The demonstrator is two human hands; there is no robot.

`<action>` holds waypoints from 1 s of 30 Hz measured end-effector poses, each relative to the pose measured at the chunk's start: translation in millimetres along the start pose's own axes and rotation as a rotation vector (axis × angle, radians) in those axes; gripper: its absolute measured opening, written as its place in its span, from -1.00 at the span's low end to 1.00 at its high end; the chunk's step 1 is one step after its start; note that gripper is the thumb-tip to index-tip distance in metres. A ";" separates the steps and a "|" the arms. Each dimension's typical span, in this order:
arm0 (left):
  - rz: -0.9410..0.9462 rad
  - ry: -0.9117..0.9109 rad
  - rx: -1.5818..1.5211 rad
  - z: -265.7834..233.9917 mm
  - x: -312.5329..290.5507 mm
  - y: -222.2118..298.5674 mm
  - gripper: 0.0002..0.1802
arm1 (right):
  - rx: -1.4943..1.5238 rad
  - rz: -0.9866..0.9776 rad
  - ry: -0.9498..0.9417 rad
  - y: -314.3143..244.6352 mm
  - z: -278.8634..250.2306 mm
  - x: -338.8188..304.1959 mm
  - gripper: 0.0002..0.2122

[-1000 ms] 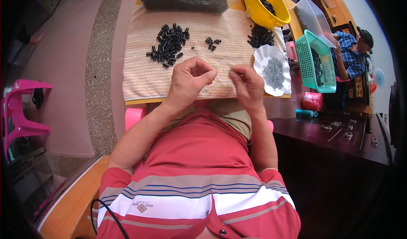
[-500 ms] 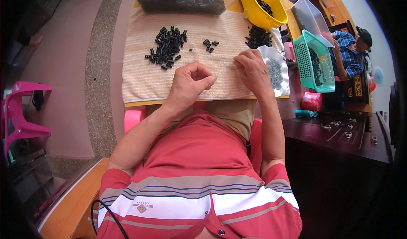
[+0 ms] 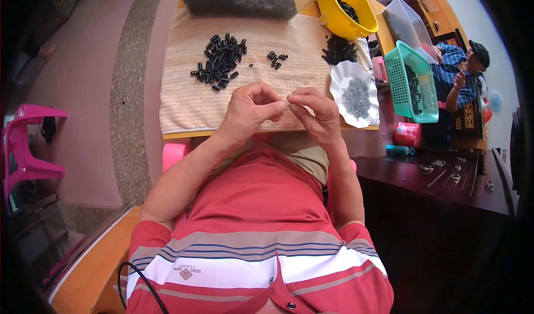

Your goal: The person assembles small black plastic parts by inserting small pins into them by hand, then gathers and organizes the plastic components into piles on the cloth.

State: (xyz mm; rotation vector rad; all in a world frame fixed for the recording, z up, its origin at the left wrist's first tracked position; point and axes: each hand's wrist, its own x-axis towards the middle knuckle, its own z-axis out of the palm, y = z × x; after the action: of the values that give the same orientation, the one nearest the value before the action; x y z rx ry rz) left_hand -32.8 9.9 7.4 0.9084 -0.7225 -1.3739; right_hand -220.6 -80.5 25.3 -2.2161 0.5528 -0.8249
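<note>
My left hand (image 3: 253, 109) and my right hand (image 3: 315, 113) meet fingertip to fingertip above the near edge of a striped towel (image 3: 186, 105). Both are pinched closed; whatever sits between the fingertips is too small to make out. Beyond my left hand lies a heap of short black plastic tubes (image 3: 221, 60), and to its right a small cluster of similar black pieces (image 3: 276, 59). Close to my right hand stands a scalloped white dish (image 3: 337, 86) holding many tiny, shiny, pale grey pieces (image 3: 357, 98). Another pile of small black parts (image 3: 340, 50) lies behind the dish.
At the far edge stand a clear tub (image 3: 239, 8) of black parts and a yellow bin (image 3: 364, 27). To the right are a green basket (image 3: 414, 91), a translucent box (image 3: 409, 27), and a seated person (image 3: 456, 77) in a checked shirt. A pink stool (image 3: 33, 141) is at left.
My right hand has moved left from beside the white dish to meet my left hand, uncovering the dish. My left hand stays nearly in place, pinched.
</note>
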 end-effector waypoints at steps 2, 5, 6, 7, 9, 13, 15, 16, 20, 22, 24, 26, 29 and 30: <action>-0.019 -0.016 -0.021 -2.8 0.0 -0.6 -0.88 | 0.212 0.008 0.001 5.0 5.7 -3.8 -0.78; -0.051 -0.037 -0.061 -4.7 -0.3 -0.9 -0.86 | 0.270 0.037 0.008 2.7 9.1 -8.7 -0.80; -0.061 -0.043 -0.077 -4.8 -0.6 -1.1 -0.86 | 0.271 0.038 0.008 2.2 10.6 -8.9 -0.80; -0.063 -0.044 -0.077 -4.0 -0.7 -0.6 -0.86 | 0.271 0.033 0.029 1.4 11.6 -9.0 -0.81; -0.093 -0.037 -0.104 -2.4 -1.2 0.2 -0.86 | 0.271 0.029 0.050 0.9 12.7 -10.7 -0.82; -0.099 -0.043 -0.124 -3.7 -0.1 0.1 -0.85 | 0.285 0.082 0.129 -1.1 17.7 -12.2 -0.85; -0.132 -0.043 -0.177 -1.9 -0.3 3.5 -0.82 | 0.310 0.102 0.175 -0.1 18.0 -13.7 -0.87; -0.131 -0.042 -0.178 -2.3 -0.4 3.0 -0.82 | 0.325 0.139 0.186 2.4 17.1 -15.8 -0.87; -0.142 -0.021 -0.197 -4.4 1.1 -0.5 -0.77 | 0.359 0.201 0.216 4.3 12.8 -20.2 -0.87; -0.146 -0.017 -0.197 -5.6 1.4 -0.9 -0.77 | 0.355 0.206 0.215 3.5 11.2 -20.0 -0.87; -0.148 -0.020 -0.199 -6.4 1.2 -1.1 -0.77 | 0.351 0.210 0.214 3.9 9.2 -20.7 -0.87; -0.134 -0.020 -0.190 -5.9 1.3 -1.8 -0.77 | 0.305 0.210 0.167 4.7 6.4 -21.7 -0.88; -0.105 -0.018 -0.159 -4.0 1.6 -0.5 -0.78 | 0.288 0.164 0.204 4.9 7.2 -18.6 -0.88; -0.088 -0.017 -0.137 -3.3 2.0 -0.3 -0.79 | 0.289 0.166 0.205 4.0 6.9 -17.2 -0.88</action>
State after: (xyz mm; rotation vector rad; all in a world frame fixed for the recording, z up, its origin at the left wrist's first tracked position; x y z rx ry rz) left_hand -29.9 8.3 5.4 0.8295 -0.5990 -1.4916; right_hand -228.5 -69.8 11.8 -1.8102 0.6606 -0.9826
